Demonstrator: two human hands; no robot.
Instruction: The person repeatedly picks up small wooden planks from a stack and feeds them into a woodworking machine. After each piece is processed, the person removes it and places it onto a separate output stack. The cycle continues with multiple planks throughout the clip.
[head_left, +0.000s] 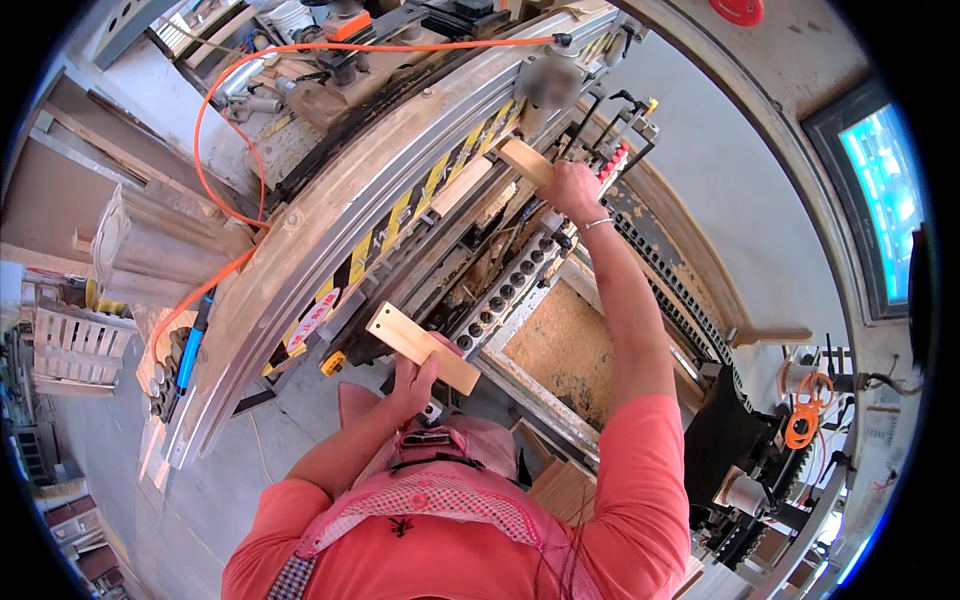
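Observation:
My left hand (414, 384) grips a short flat wooden board (408, 336) near its lower end. Two small dark holes show at the board's upper left end. Reaching far forward, my right hand (576, 190) is closed on the near end of a second wooden board (522, 160). That board lies over the machine bed, close to a grey upright cylinder (545, 85) and a group of red knobs (613, 160). Beside it another pale wooden piece (462, 187) rests along the yellow-and-black striped rail (400, 205).
A metal strip with a row of round dark fittings (507, 292) runs between my arms. Sawdust covers a framed panel (560, 350). An orange hose (205, 150) loops at the left, near a blue-handled tool (192, 345). A lit screen (880, 200) hangs at the right.

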